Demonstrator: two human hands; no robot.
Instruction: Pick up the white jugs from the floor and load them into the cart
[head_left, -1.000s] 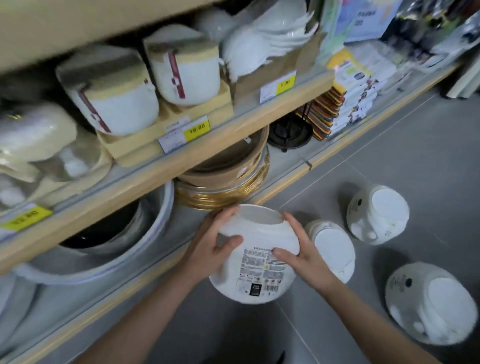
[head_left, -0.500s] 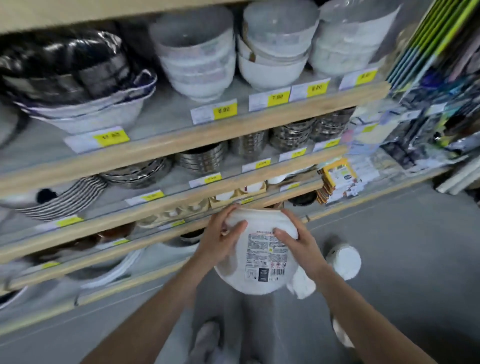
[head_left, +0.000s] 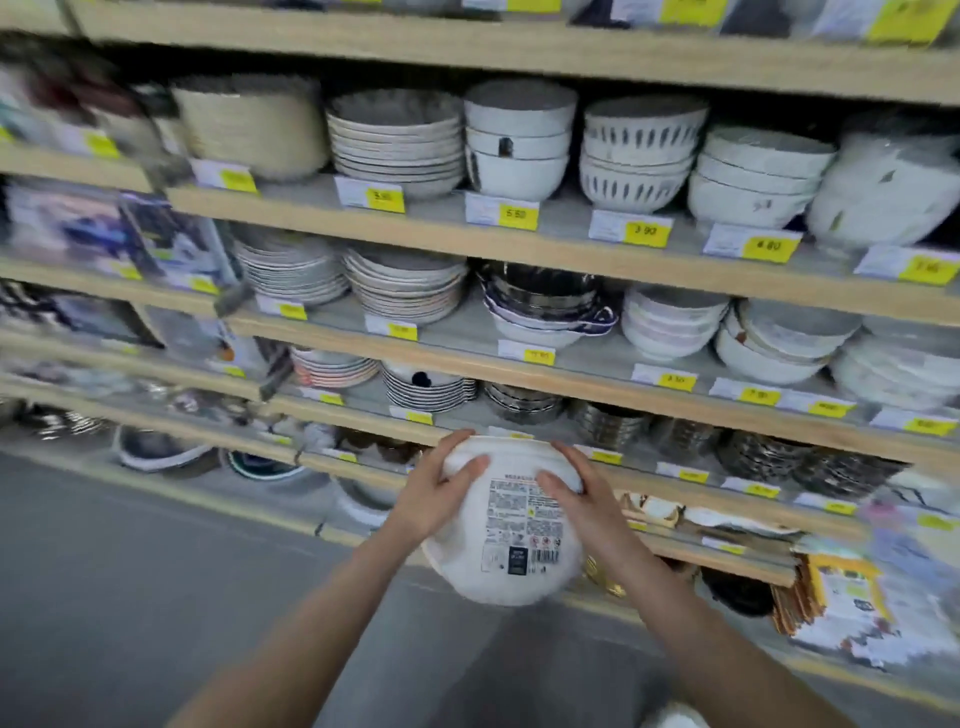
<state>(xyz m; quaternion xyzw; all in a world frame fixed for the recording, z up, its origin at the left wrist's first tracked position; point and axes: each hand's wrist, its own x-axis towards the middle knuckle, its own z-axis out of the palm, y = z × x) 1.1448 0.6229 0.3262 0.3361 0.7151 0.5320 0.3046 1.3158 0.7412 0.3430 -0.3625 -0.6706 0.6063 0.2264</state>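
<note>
I hold one round white jug (head_left: 506, 566) in the air in front of the shelves, its base with a printed label and barcode turned toward me. My left hand (head_left: 435, 493) grips its left side and my right hand (head_left: 582, 493) grips its right side, fingers over the upper rim. A sliver of another white jug (head_left: 675, 718) shows at the bottom edge on the floor. No cart is in view.
Wooden store shelves (head_left: 519, 249) fill the view ahead, stacked with bowls (head_left: 636, 156) and plates (head_left: 397, 140) behind yellow price tags. Grey floor (head_left: 130, 597) lies at the lower left. Packaged goods (head_left: 836, 597) sit on the lowest shelf at right.
The jug has risen from the floor with both hands on it. My view has swung up and left, so higher shelves show and the other floor jugs have dropped out of sight.
</note>
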